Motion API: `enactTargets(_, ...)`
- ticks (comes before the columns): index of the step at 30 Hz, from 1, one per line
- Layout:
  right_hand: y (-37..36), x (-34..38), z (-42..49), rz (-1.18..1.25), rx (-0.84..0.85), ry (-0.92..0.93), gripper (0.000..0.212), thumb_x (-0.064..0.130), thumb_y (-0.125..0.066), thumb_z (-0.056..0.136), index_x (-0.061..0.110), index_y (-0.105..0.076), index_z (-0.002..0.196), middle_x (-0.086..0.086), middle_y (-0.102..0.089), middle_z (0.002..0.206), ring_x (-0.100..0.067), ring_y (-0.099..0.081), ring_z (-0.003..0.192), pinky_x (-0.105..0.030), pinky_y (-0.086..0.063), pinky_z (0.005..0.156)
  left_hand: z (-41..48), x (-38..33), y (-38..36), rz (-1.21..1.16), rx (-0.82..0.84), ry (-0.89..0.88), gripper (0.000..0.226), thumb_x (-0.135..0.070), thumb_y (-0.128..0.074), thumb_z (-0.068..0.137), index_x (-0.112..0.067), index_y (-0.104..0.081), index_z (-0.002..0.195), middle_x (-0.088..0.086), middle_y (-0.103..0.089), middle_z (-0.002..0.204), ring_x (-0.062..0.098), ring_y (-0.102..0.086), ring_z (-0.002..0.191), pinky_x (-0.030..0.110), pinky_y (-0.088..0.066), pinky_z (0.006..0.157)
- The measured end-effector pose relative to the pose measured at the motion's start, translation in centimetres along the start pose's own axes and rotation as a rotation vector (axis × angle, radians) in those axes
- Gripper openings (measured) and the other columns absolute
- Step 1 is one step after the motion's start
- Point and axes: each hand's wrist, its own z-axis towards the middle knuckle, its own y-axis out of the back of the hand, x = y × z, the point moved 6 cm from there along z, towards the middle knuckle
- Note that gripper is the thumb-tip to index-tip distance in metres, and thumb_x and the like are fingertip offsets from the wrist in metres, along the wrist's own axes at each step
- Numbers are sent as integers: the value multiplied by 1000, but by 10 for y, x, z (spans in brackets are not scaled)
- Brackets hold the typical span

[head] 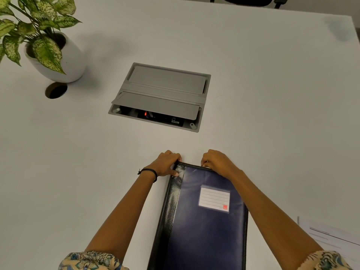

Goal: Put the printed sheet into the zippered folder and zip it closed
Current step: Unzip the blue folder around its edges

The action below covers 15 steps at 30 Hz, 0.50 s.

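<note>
The zippered folder [204, 221] lies low in the frame, its near end cut off; its lined label [213, 198] reads blank. The left hand [165, 163] pinches the far-left corner; the right hand [218, 162] closes on the far edge, zip pull hidden. The printed sheet [335, 238], lower right, is cropped and illegible.

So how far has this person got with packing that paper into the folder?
Nothing looks finished yet. The printed sheet lies on the table to the right, outside the zippered folder. In hand: the left hand grips the folder's far left corner, and the right hand pinches something along its far edge, probably the zip pull. Whether it is unzipped is unclear. Left: slide the sheet in and zip shut.
</note>
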Motion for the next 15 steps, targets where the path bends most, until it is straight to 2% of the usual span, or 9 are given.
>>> enactTargets(4,2,-11,-11,18,-57,-39,16,10,-54,88,11,-70,86,-5,-69,91,-10,-47,79,-11,-32,65,-2,-5,3,35,-12,11,43,-20,-70,78,-14,-51,116,6,-57,119,24,-42,115,33,-28,91)
enactTargets(10,3,1,-8,-62,-125,36,19,6,-52,87,9,-71,87,-6,-65,98,-19,-53,86,-27,-40,73,7,-35,-2,13,-53,-61,41,-33,-70,77,-19,-57,114,1,-60,117,21,-47,112,39,-24,105)
enactTargets(15,2,7,-11,-228,-139,117,13,5,-60,83,12,-70,87,-7,-67,88,-24,-55,79,-32,-40,69,17,-54,-17,-21,-40,-86,42,-31,-72,76,-17,-58,112,4,-61,117,22,-49,111,39,-28,104)
